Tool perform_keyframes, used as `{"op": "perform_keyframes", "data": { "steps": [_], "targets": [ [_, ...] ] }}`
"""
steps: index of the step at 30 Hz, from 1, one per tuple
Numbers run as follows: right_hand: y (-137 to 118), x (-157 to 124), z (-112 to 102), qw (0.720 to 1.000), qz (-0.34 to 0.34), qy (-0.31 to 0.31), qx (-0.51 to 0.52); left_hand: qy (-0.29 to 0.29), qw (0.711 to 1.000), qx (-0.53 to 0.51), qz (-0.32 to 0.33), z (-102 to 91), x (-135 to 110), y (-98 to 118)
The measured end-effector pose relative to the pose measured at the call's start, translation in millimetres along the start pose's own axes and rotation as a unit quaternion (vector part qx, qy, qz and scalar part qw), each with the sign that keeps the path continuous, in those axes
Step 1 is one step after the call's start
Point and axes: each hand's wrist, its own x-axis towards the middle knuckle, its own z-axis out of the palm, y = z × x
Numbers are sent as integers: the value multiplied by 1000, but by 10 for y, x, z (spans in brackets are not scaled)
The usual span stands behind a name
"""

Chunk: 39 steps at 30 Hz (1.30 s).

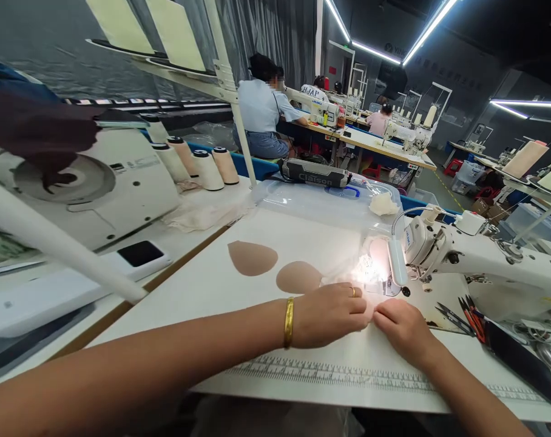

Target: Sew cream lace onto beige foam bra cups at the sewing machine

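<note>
Pale pink, thin fabric (370,303) lies between my hands, at the lit needle area of a white sewing machine (432,240). My left hand (332,315), with a gold bracelet and ring, is closed on the left part of the fabric, its fingers bent downward. Thumb and fingers of my right hand (405,331) pinch the fabric's near edge, close to the left fingertips. Strong lamp glare washes out the fabric under the needle. Left of my hands, a brown teardrop-shaped piece (252,258) and a second brown piece (298,277) lie flat on the white table (202,303).
A printed ruler scale (330,371) runs along the front edge. Black snips (455,318) and a dark phone-like slab (521,361) lie at right. Thread cones (208,170) and another machine (121,188) stand left, beyond a white pole (61,237). A co-worker (260,109) sits ahead.
</note>
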Motion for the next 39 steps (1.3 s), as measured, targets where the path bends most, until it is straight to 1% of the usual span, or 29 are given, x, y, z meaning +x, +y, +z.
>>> {"op": "perform_keyframes", "data": {
  "steps": [2, 3, 6, 7, 10, 12, 14, 22, 27, 30, 35, 37, 39],
  "targets": [
    [137, -10, -4, 1000, -15, -22, 14, -2, 1000, 19, -6, 97, 110, -49],
    [198, -12, -12, 999, -21, -27, 19, -15, 999, 26, -16, 148, 164, -78],
    [319, -37, -44, 999, -18, -20, 30, -52, 997, 30, -49, 301, 251, -131],
    [336, -54, -58, 999, -10, -16, 34, -49, 996, 31, -61, 344, 249, -131],
    [330, -107, -107, 999, 14, -27, 42, 1, 996, 18, -82, 425, 190, -100],
    [313, -125, -138, 998, 18, -45, 50, 20, 997, 2, -78, 445, 153, -82],
    [305, -128, -159, 996, 18, -55, 65, 19, 997, -9, -75, 456, 138, -78],
    [301, -111, -191, 992, 15, -68, 105, 10, 993, -29, -110, 446, 185, -69],
    [268, -98, -214, 991, 25, -77, 107, 31, 993, -62, -99, 438, 192, -81],
    [256, -96, -218, 991, 24, -73, 108, 22, 993, -73, -92, 440, 197, -94],
    [256, -96, -220, 991, 9, -66, 119, 8, 990, -91, -104, 434, 195, -104],
    [259, -100, -217, 990, 7, -66, 123, 7, 989, -101, -107, 467, 179, -113],
    [263, -108, -209, 990, 10, -66, 124, 15, 989, -107, -104, 542, 160, -133]
  ]
}}
